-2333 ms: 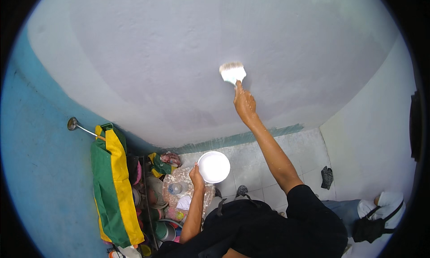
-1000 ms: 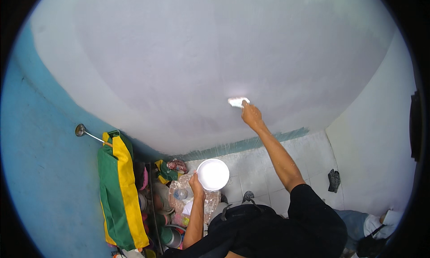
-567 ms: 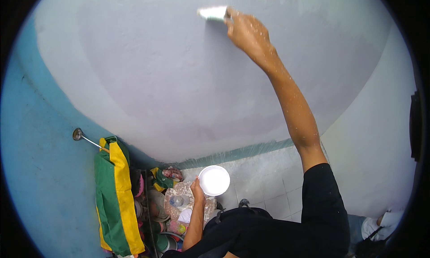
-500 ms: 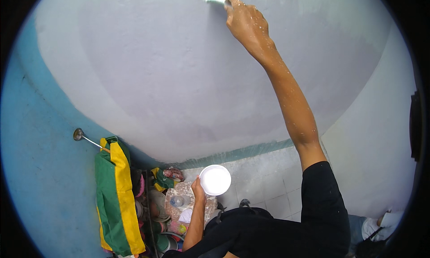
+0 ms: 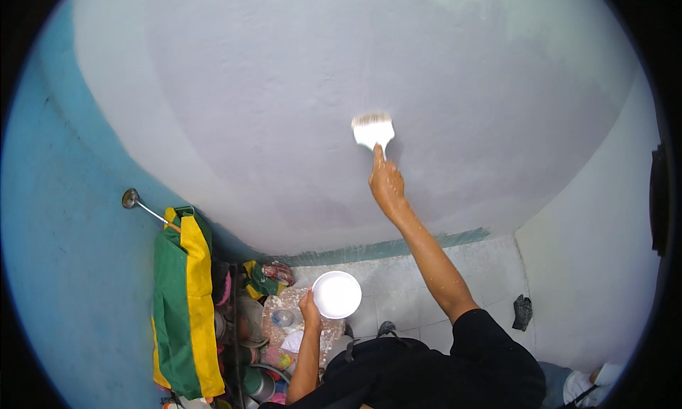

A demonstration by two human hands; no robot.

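Wide white brush (image 5: pixel 374 131) is gripped by its handle in the right hand (image 5: pixel 387 185), fingers closed, bristles pointed up before the pale wall (image 5: pixel 249 111); whether the wall is touched by them cannot be told. White round bowl (image 5: pixel 337 295) is held at its left rim by the left hand (image 5: pixel 310 311), above the tiled floor (image 5: pixel 387 288), well apart from the brush. Clear bottle (image 5: pixel 283 317) is seen left of that hand. Farther left, a green-and-yellow bag (image 5: pixel 174 302) is seen beside the blue wall (image 5: pixel 71 231), a ladle (image 5: pixel 130 198) at its top.
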